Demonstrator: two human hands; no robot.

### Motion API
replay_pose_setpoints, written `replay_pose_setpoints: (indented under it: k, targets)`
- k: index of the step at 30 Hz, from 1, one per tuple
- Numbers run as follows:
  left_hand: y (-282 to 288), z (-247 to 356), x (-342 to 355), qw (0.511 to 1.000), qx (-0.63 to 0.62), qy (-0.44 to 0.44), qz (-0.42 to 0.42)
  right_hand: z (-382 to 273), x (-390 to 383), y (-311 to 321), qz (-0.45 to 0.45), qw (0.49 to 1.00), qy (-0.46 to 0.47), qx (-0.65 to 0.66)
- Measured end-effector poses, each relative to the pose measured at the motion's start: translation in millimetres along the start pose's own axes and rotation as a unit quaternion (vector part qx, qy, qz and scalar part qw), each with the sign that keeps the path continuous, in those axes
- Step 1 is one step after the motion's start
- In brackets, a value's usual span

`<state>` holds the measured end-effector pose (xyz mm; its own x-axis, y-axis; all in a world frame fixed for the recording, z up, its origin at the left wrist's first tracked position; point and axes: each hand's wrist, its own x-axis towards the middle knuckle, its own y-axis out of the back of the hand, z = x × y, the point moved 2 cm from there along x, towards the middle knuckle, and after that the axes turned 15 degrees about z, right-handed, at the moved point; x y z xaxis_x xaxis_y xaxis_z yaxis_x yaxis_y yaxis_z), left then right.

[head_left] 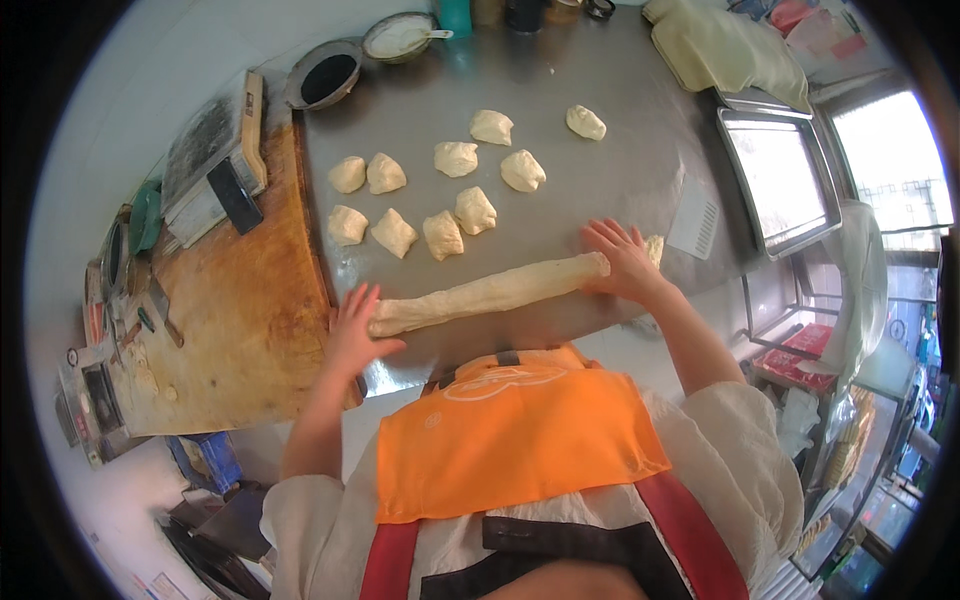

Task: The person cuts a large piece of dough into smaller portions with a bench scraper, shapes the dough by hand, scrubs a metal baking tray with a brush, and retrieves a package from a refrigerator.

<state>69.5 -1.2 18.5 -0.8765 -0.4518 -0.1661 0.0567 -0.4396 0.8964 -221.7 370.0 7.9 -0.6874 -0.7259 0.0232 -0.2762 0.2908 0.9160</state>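
A long rope of pale dough [490, 293] lies across the near part of the steel worktop [400, 95], rising slightly toward the right. My left hand [352, 332] touches its left end, fingers and thumb spread. At the other end, my right hand [622, 265] rests against the dough with outstretched fingers. A bit of dough [654, 249] shows just past the right hand. Several dough pieces, such as one lump [443, 235] in front of the rope and another [586, 122] farther off, sit beyond it.
A wooden board [230, 310] adjoins the steel at left, with a phone [235, 198] and a knife [166, 315]. Two bowls, one dark inside [325, 78] and one white inside [398, 38], stand at the back. A flat white scraper [694, 218] and metal tray [782, 180] lie right.
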Motion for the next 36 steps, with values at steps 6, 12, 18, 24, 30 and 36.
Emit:
replay_pose_setpoints:
  k: [6,12,18,24,30,36]
  targets:
    - [-56.2,43.9,-7.0,0.987,0.147,-0.046,0.053,60.1,-67.0,-26.3,0.084,0.99,0.04,-0.107]
    - [-58.5,151.1,35.5,0.962,0.027,-0.202,0.181,44.2,57.8,26.2,0.134,0.99,-0.026,-0.037]
    - [-135.3,157.0,23.8,0.96,-0.027,-0.259,0.101,-33.9,-26.1,-69.8,0.051,0.992,0.111,-0.043]
    - [-112.0,170.1,26.5,0.951,0.051,-0.28,0.123,22.9,-68.6,-58.0,0.0,0.987,0.152,-0.046]
    - [-99.2,168.3,111.7,0.934,0.05,-0.189,0.298,77.7,144.6,-16.8,0.253,0.96,0.076,-0.093]
    - [-76.0,103.1,23.2,0.93,0.151,0.004,0.335,182.3,38.5,39.8,0.398,0.842,-0.255,-0.259]
